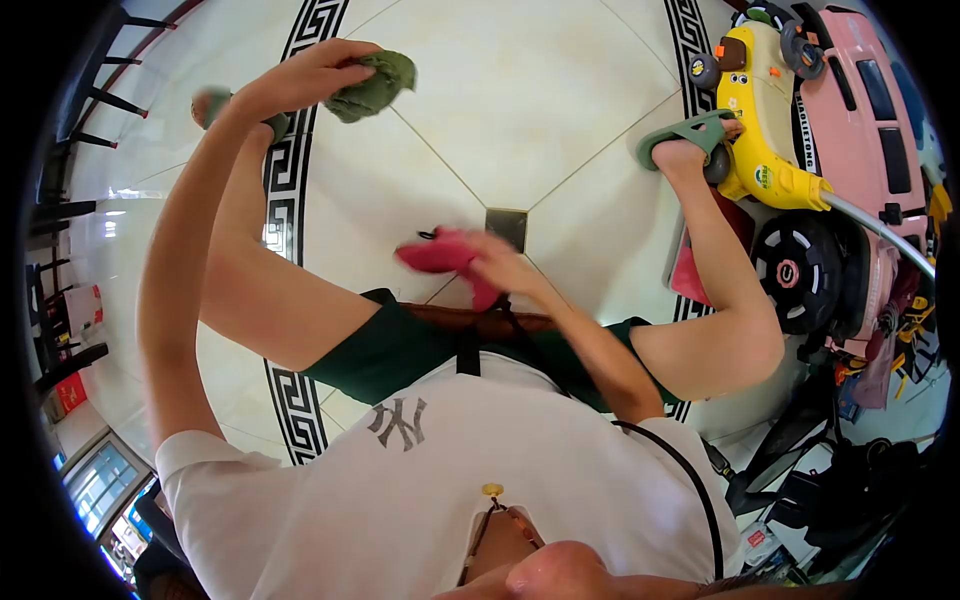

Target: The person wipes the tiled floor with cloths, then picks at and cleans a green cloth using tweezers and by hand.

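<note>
Nearest, at six o'clock, is the wearer's white shirt (440, 490), with a dark green pair of shorts (360, 350) above it and a brown strip (540, 322) showing between the thighs. Just short of twelve o'clock, close to the middle of the view, the right hand (500, 268) is on a red cloth (440, 254), which has a small black loop at its upper edge and a piece hanging down towards the shorts. This hand is blurred, so I cannot tell whether its fingers pinch the cloth or only press on it. A dark square tile (508, 230) lies on the pale floor (560, 130) beside it.

Farther out, at eleven o'clock, the left hand (325, 75) holds a crumpled green cloth (372, 92) above the floor, its thumb and fingers closed together and pinching the cloth's near side. The two cloths are well apart.

At two o'clock a green slipper (685, 136) is on the right foot, next to a yellow ride-on toy (765, 110). Beyond that stands a pink toy car (870, 110), and its black wheel (795, 270) is at three o'clock. Dark chair legs (115, 97) show at ten o'clock
</note>
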A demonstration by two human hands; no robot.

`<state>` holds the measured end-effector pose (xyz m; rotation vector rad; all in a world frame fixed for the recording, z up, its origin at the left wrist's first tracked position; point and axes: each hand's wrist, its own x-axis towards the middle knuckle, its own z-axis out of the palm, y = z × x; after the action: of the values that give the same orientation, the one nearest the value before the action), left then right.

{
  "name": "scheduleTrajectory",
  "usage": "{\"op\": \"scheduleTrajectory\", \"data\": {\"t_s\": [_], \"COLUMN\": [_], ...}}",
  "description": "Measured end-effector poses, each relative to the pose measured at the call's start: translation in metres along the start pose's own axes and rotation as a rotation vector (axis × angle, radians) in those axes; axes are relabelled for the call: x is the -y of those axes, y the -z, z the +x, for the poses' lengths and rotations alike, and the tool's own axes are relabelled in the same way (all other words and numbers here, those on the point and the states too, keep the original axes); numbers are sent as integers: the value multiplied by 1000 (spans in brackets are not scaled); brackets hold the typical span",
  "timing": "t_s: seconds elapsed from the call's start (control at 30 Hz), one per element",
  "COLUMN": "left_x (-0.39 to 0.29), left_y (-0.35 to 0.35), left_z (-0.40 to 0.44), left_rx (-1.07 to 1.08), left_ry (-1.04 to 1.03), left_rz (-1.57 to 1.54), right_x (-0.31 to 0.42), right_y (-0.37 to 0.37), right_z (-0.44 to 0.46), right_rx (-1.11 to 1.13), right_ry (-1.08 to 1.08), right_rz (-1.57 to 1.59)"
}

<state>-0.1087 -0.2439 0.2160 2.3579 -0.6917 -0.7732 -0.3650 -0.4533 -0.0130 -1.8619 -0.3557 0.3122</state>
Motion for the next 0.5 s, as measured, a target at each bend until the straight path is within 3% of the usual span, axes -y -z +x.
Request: {"op": "scheduleTrajectory", "data": {"t_s": [0.03,0.07,0.1,0.17,0.23,0.3,0.37,0.4,0.43,0.47,0.5], "left_x": [-7,-13,-20,-25,9,18,64,78,92,104,116], "left_y": [-2,-4,-5,-6,1,9,31,44,51,54,58], "left_z": [-1,-2,-4,-15,-18,-33,-47,-56,-64,-77,-89], "left_rx": [38,78,116,27,-64,-143,-233,-180,-202,-256,-306], "left_ry": [-6,-14,-23,3,-61,36,82,25,27,45,57], "left_rz": [21,41,64,113,138,147,206,241,219,161,98], "right_x": [15,6,-13,-9,-45,-52,-106,-114,-109,-140,-111], "right_y": [32,60,82,131,161,163,111,89,58,31,11], "right_z": [-3,-10,-19,-33,-49,-62,-61,-53,-48,-30,-36], "right_rx": [-33,-101,-269,-415,-598,-599,-388,-315,-328,-70,-93], "right_ry": [-255,-268,-128,-307,-305,-516,-614,-658,-618,-572,-310], "right_rz": [135,108,-2,71,-294,-521,-826,-917,-999,-982,-825]}}
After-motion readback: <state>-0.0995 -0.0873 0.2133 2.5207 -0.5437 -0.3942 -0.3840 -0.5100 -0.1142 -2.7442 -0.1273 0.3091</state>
